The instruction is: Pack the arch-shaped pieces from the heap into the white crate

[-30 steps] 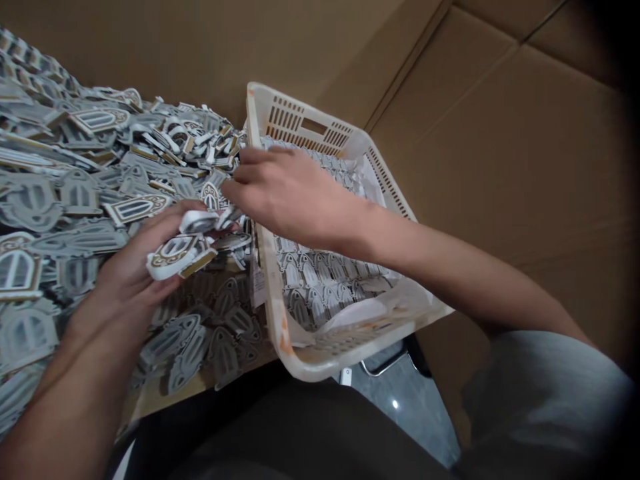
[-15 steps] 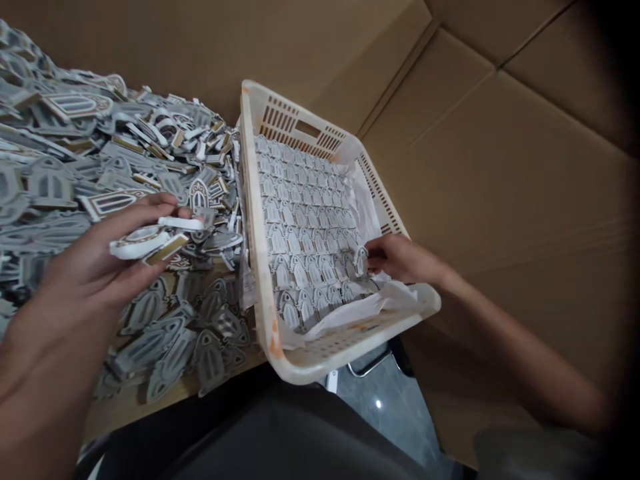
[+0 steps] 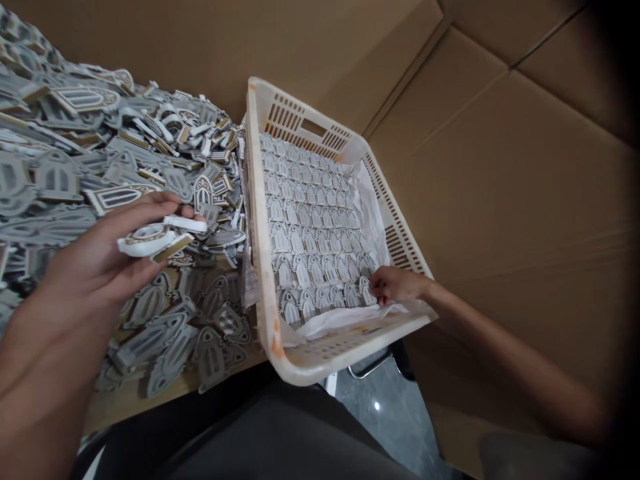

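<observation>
Piece [image 3: 367,291] is pinched at its edge by the right hand [image 3: 393,285], at right end of nearest row in crate [image 3: 261,233]. Spare pieces [image 3: 146,241] are held in left hand [image 3: 103,252]. Bench [image 3: 117,405] is covered by pile [image 3: 56,177], backed by cardboard [image 3: 505,167]; grey floor [image 3: 395,417] seen below.

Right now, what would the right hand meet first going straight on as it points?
Past the arched window-shaped piece touching the right hand, likely the adjacent piece inside the crate; depth is unclear.
</observation>
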Demonstrator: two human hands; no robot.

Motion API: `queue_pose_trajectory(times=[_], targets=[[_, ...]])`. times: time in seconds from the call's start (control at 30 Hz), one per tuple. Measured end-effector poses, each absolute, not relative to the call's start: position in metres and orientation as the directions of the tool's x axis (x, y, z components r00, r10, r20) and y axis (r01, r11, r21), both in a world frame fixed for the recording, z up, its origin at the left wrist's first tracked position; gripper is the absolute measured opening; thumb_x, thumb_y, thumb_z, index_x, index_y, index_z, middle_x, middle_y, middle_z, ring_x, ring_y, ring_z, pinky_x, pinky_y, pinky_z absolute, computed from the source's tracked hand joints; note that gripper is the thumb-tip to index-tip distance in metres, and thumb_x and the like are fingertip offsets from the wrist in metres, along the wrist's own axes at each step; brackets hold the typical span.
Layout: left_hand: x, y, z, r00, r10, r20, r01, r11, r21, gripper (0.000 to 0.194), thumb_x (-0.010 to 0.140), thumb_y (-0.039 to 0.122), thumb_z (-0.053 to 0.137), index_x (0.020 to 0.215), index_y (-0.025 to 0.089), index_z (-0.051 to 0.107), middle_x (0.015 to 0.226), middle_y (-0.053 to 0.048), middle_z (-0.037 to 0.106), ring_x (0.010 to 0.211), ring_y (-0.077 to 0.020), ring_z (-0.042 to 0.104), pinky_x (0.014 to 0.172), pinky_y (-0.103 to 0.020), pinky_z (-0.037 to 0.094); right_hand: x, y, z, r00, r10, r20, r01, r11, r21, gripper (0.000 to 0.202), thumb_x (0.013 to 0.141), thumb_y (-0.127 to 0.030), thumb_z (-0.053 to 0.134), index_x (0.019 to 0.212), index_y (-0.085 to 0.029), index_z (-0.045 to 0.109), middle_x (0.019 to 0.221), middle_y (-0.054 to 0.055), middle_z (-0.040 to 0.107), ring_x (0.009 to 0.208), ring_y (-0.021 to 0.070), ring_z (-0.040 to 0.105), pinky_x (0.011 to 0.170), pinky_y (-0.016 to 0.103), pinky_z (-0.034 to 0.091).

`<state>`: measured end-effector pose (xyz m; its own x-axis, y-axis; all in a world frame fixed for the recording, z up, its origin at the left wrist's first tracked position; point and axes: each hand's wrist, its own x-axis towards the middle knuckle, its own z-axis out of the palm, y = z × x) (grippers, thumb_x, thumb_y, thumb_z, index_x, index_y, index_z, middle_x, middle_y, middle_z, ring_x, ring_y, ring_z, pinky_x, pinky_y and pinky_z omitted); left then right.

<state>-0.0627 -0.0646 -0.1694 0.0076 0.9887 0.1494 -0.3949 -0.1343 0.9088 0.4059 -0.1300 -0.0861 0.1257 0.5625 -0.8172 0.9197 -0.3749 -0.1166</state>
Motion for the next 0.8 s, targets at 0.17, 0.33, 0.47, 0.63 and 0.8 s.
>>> queue_pose_trajectory(times=[0.17,0.33,0.47,0.63,0.8], targets=[[-0.077,-0.063,-0.185,0.161,0.828,0.536,-0.083,-0.530,0.844,0.071,0.068,0.015,0.086,0.136,0.031,0.073,0.132,0.004,0.073,0.142,-0.0262,0.054,0.131,-0.044,0.032,0.411,-0.134,-0.096,0.109,0.504,-0.857,0.880,-0.450,-0.153,0.026,0.085,-0.002,0.056,0.064,-0.017,0.054,0.065,0.003,0.063,0.069,0.0180,0.070,0.066,0.029,0.058],[-0.076,-0.065,-0.184,0.177,0.793,0.583,-0.055,-0.583,0.811,0.067,0.077,0.014,0.080,0.140,0.032,0.070,0.138,0.007,0.070,0.141,-0.0218,0.055,0.129,-0.037,0.036,0.412,-0.132,-0.100,0.094,0.491,-0.866,0.870,-0.463,-0.168,0.024,0.085,-0.005,0.059,0.064,-0.016,0.055,0.064,0.003,0.064,0.069,0.0176,0.071,0.069,0.029,0.060],[-0.072,-0.066,-0.180,0.175,0.789,0.588,-0.039,-0.592,0.805,0.068,0.075,0.014,0.081,0.140,0.032,0.070,0.138,0.007,0.070,0.140,-0.0224,0.056,0.128,-0.036,0.038,0.414,-0.132,-0.105,0.101,0.478,-0.873,0.855,-0.490,-0.169,0.022,0.085,-0.008,0.062,0.065,-0.016,0.057,0.067,0.005,0.068,0.072,0.0182,0.073,0.071,0.029,0.062],[-0.074,-0.061,-0.181,0.189,0.773,0.605,-0.065,-0.605,0.793,0.068,0.075,0.014,0.081,0.140,0.035,0.070,0.135,0.008,0.072,0.132,-0.0225,0.063,0.125,-0.038,0.043,0.411,-0.132,-0.106,0.126,0.481,-0.867,0.870,-0.474,-0.137,0.019,0.084,-0.007,0.060,0.067,-0.016,0.058,0.071,0.008,0.071,0.078,0.0223,0.077,0.072,0.030,0.062],[-0.060,-0.088,-0.163,0.109,0.854,0.508,0.019,-0.513,0.858,0.067,0.077,0.016,0.082,0.141,0.030,0.069,0.140,0.005,0.069,0.145,-0.0250,0.052,0.131,-0.043,0.032,0.402,-0.133,-0.104,0.157,0.516,-0.842,0.908,-0.410,-0.082,0.017,0.085,-0.006,0.058,0.071,-0.016,0.060,0.080,0.011,0.077,0.083,0.0252,0.078,0.069,0.029,0.059]])
